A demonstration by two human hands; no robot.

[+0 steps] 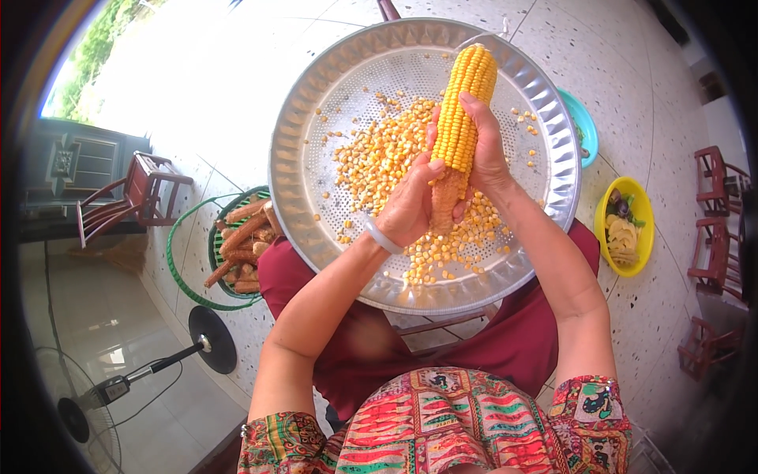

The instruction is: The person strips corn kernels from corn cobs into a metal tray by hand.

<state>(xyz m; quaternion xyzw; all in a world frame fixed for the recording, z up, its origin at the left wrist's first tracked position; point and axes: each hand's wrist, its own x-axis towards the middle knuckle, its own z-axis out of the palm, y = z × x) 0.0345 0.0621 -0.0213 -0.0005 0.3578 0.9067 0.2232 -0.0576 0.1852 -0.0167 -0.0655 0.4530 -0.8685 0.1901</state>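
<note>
I see left hand (412,199), right hand (485,148): fingers curled on cob (455,146) | my judgement: light, stiff, kernels (469,88) slick | I'd grip its rough bare end (448,192), brace mid-length

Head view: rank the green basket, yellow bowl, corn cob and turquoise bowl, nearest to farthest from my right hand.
1. Corn cob, gripped by the right hand.
2. Turquoise bowl, off to the right.
3. Yellow bowl, also right, lower in view.
4. Green basket, across on the left.
</note>
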